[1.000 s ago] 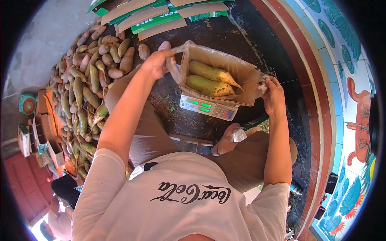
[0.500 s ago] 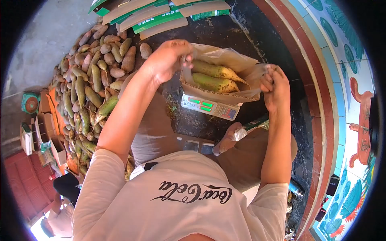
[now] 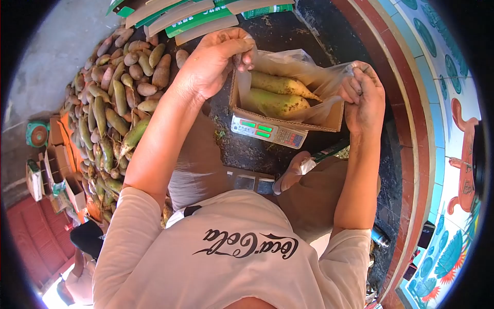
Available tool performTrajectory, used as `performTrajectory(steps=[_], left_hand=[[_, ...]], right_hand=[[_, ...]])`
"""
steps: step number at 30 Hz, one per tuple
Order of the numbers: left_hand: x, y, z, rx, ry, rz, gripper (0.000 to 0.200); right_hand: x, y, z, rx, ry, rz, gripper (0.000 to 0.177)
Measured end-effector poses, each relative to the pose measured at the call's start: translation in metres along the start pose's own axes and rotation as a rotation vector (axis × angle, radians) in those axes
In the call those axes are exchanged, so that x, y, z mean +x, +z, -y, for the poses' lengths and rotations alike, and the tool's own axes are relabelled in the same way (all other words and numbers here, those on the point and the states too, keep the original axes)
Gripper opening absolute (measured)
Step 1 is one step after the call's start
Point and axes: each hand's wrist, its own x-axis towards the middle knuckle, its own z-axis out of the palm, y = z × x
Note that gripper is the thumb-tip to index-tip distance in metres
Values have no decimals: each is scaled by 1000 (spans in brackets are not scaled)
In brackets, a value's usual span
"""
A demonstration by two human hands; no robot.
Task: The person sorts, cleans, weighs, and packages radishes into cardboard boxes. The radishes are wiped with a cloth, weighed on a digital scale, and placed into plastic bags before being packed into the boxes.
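Two green radishes (image 3: 280, 102) lie side by side in a clear plastic bag (image 3: 329, 82) that lines a cardboard box (image 3: 337, 119). The box rests on a digital scale (image 3: 267, 131), whose green displays and keypad show at the near side. My left hand (image 3: 218, 59) is closed, pinching the bag's edge above the box's left side. At the right side my right hand (image 3: 364, 92) is also closed on the bag, pulling its edge up and outward. The plastic is stretched between both hands above the radishes.
A big heap of radishes and reddish tubers (image 3: 121, 98) covers the floor at left. Flattened green cartons (image 3: 200, 20) lie at the top. Open boxes (image 3: 67, 180) stand at far left, near another person (image 3: 82, 273). A tiled wall (image 3: 442, 103) curves along the right.
Both hands have lifted away from me, and the right hand has also moved outward. The bag's rim is drawn higher and wider, and the box's right edge shows more.
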Motion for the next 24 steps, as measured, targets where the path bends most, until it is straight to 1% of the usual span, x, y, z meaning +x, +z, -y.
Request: performTrajectory(steps=[3, 5, 6, 9, 10, 12, 13, 16, 18, 21, 22, 24], left_hand=[[1, 0, 8, 109, -28, -90, 13], [2, 1, 18, 217, -31, -44, 13], [1, 2, 22, 268, -42, -20, 13], [6, 1, 22, 218, -13, -26, 14], [8, -2, 25, 198, 12, -2, 13], [7, 1, 22, 185, 44, -22, 12], [6, 3, 23, 176, 54, -31, 12], [6, -6, 33, 285, 54, 0, 13], [1, -8, 28, 255, 22, -32, 11], [-15, -11, 22, 200, -51, -119, 9], [-19, -11, 20, 176, -79, -148, 10], [-26, -22, 29, 186, -61, -201, 11]], right_hand=[[2, 0, -4, -28, 38, -34, 9], [2, -3, -15, -55, 85, -80, 10], [2, -8, -17, -25, 108, -32, 7], [2, -5, -15, -56, 62, -39, 7], [3, -5, -14, -41, 31, -27, 7], [0, -10, -17, -11, -14, -12, 6], [0, -11, -19, -44, -11, -13, 6], [-2, -14, -19, -153, 11, -30, 5], [-5, -10, -19, -210, 35, -64, 6], [-10, -21, -17, -351, 135, -83, 9], [-11, -27, -19, -570, 88, -140, 16], [-18, -36, -11, -930, 29, -162, 21]])
